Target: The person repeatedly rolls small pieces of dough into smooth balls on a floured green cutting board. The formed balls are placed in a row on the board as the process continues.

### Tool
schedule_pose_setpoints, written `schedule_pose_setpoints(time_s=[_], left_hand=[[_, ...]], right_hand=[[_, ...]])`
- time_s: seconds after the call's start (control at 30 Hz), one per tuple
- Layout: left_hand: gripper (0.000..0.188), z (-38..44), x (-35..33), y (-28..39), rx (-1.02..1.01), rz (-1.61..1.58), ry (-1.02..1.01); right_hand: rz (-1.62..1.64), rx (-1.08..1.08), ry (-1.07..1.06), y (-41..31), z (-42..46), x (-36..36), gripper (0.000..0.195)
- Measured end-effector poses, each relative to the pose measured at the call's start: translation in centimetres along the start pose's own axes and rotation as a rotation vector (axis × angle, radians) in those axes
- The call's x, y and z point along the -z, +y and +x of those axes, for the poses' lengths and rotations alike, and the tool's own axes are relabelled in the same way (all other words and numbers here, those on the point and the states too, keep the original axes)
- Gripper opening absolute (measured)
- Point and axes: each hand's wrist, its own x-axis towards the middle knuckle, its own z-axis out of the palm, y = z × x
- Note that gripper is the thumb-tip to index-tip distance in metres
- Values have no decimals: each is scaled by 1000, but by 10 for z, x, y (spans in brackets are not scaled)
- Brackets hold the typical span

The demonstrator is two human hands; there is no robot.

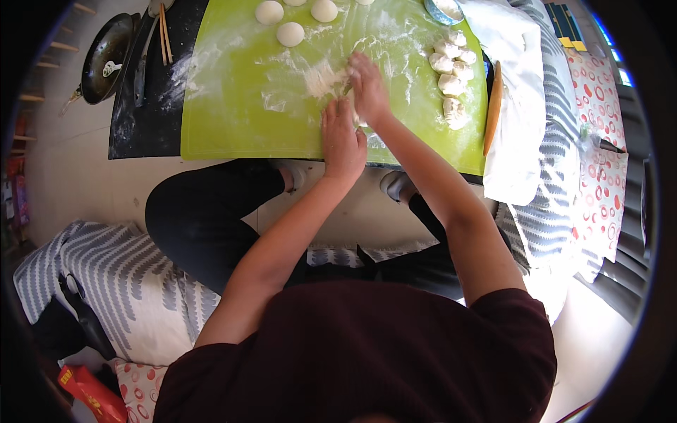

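Note:
On a flour-dusted green mat (pixel 232 127), my left hand (pixel 341 137) and my right hand (pixel 368 87) close in from both sides on a pale dough piece (pixel 359 120). Most of that piece is hidden by the hands; a little shows between the palms. The right hand is farther up the mat, with its fingers slanting to the left. Smooth dough balls (pixel 290 34) sit beyond the hands, toward the far edge. To the right lies a cluster of rough dough lumps (pixel 451 84).
A blue bowl (pixel 445 11) of flour stands far right, with a wooden rolling pin (pixel 493 108) by the mat's right edge, beside white cloth (pixel 515 106). Left are chopsticks (pixel 165 37), a dark-handled utensil (pixel 142 74), and a wok (pixel 108 58) holding a white spoon (pixel 110 68).

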Motion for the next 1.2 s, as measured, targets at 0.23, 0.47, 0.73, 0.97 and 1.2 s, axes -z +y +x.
schedule_pose_setpoints(time_s=[0.23,0.47,0.73,0.97,1.2], left_hand=[[53,24,-10,-7,61,-70,-81],[55,8,-5,3,36,32,-9],[59,14,1,-3,56,-98,-147],[56,18,16,-22,60,177,71],[49,14,49,-52,-19,325,121]], right_hand=[[226,-216,35,-1,17,-12,45],[-58,-45,65,11,15,-9,46],[131,-46,40,-7,-21,-8,44],[-7,-72,125,17,18,-8,44],[704,-370,-14,10,-18,40,54]])
